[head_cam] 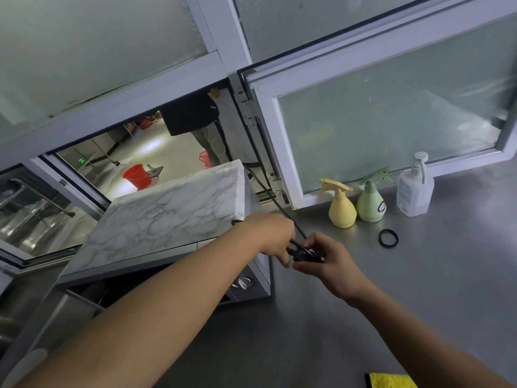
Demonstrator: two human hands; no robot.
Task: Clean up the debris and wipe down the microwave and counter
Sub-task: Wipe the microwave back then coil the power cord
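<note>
Black power cord (275, 204) runs from the window opening down into a person's two hands, which meet above the right front corner of the microwave (246, 284): the left hand (272, 238) has its fingers curled round the cord, and the right hand (326, 256) pinches the dark plug end (306, 256) just beside it. Both bare forearms reach in from the lower edge of the view. The microwave, its top clad in a white marble pattern, stands on the grey steel desk (419, 289) with its door open below the left arm and a round knob showing on its front. Behind the hands, near the white-framed frosted window (391, 107), stand a yellow spray bottle (342, 205), a green spray bottle (371, 201) touching it, and a clear pump bottle (415, 189). A black ring (388, 238) lies on the desk in front of the bottles. A yellow cloth (390, 380) lies at the near edge, well apart from the microwave.
</note>
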